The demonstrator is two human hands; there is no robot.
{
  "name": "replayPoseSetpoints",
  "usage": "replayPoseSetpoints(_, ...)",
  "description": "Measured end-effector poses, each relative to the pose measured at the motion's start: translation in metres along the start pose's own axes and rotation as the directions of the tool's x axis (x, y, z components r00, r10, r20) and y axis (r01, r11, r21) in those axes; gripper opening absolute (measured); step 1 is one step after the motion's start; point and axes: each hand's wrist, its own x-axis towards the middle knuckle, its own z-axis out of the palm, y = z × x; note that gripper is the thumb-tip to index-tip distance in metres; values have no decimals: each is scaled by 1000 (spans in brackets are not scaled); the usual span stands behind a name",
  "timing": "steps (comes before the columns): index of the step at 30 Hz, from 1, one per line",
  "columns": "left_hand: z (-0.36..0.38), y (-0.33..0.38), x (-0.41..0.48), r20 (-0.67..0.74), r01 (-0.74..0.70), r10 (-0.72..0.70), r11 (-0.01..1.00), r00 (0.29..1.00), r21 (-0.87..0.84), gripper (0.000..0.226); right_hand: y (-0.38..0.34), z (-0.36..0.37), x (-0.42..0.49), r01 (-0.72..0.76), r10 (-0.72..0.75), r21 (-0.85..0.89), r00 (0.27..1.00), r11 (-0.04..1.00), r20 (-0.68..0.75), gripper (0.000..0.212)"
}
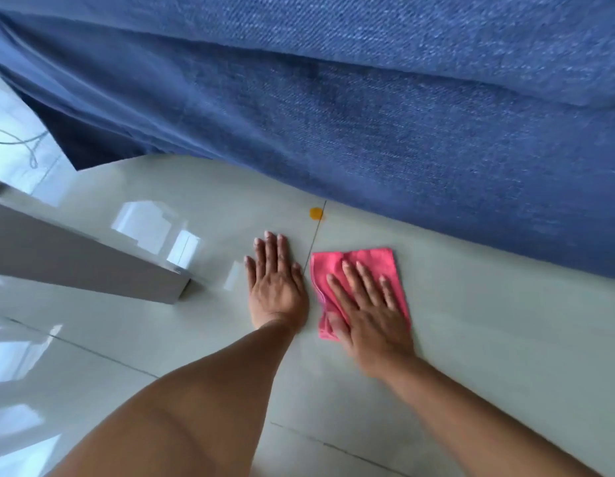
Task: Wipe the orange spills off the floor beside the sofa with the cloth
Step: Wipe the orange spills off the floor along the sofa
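I had my right hand (371,321) spread flat on the soft, limp cloth (368,261) at mid-frame, left hand (277,287) splayed on bare floor (488,339), spill (315,213) just above.

Right hand (371,318) flat on cloth (368,263), left hand (277,280) on floor (488,339) just left; spill (315,213) beyond, near sofa (402,132) base.

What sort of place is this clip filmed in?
Probably a home living room: a blue fabric sofa stands on a glossy tiled floor, with a pale piece of low furniture at the left.
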Motion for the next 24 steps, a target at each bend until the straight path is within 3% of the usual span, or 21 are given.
replayPoseSetpoints(3, 0, 1, 0, 7, 6, -6, 1000, 1000, -1, 61, 51, -4, -50, 44, -44, -51, 999, 998, 16, 60)
replayPoseSetpoints(5, 0, 1, 1, 7, 17, -17, 1000, 1000, -2, 59, 84, -12, -39, -150, 150, -77, 989, 986, -8, 62)
replayPoseSetpoints(7, -1, 2, 0, 12, 22, -22, 1000, 1000, -3, 59, 95, -21, 1, -405, 403, -57, 914, 912, -50, 67)
replayPoseSetpoints(9, -4, 3, -2, 24, 24, -24, 1000, 999, -3, 59, 78, -26, 50, -531, 529, -5, 846, 848, -64, 69)
replayPoseSetpoints(11, -11, -1, 3, 18, 8, -8, 1000, 1000, -7, 59, 41, -25, 85, -496, 497, 38, 867, 868, -31, 67)
replayPoseSetpoints(14, -23, -18, 23, 6, -50, 50, 998, 999, 33, 58, -24, -10, 81, -226, 226, 11, 973, 974, -35, 63)
replayPoseSetpoints(18, -20, -39, 41, -13, 71, -71, 997, 997, 30, 61, -18, 1, 3, 52, -51, -20, 998, 998, 26, 59)
replayPoseSetpoints(20, -16, -41, 41, -20, 71, -70, 997, 997, 43, 62, 24, -6, -12, 3, -3, -54, 1000, 999, -10, 59)
replayPoseSetpoints(24, -14, -40, 42, -47, 63, -62, 997, 997, 37, 61, 73, -31, 50, -331, 325, -62, 942, 942, -86, 57)
